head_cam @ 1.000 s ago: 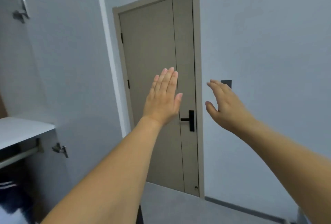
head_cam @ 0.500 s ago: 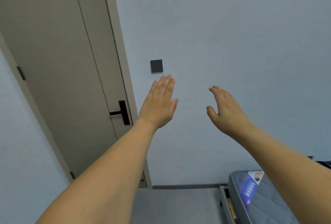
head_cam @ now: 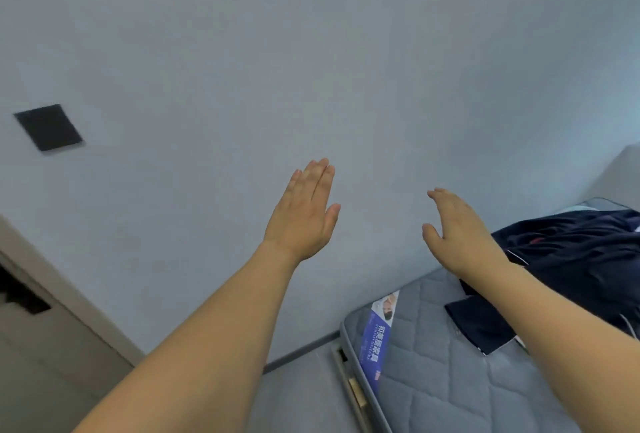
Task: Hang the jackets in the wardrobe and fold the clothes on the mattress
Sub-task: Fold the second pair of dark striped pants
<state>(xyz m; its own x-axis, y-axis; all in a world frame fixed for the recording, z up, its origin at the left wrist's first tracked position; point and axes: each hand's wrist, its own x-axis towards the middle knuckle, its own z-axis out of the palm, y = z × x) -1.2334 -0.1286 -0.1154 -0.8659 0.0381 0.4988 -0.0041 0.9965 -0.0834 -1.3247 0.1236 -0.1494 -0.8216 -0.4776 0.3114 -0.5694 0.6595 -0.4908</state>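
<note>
Left hand point(head_cam: 304, 214) and right hand point(head_cam: 460, 228) raised above mattress point(head_cam: 450, 380), fingers straight, holding nothing. Dark clothes point(head_cam: 575, 259) heaped on mattress, unfolded. Folding apparently not yet begun; wardrobe out of view.

Two hands raised side by side before a wall, left hand point(head_cam: 304, 214), right hand point(head_cam: 457, 235), mattress point(head_cam: 450, 373) lower right, clothes point(head_cam: 581, 266) on it, wall switch point(head_cam: 48, 126) far left.

blue mattress label point(head_cam: 379, 332), Chinese chars
</note>
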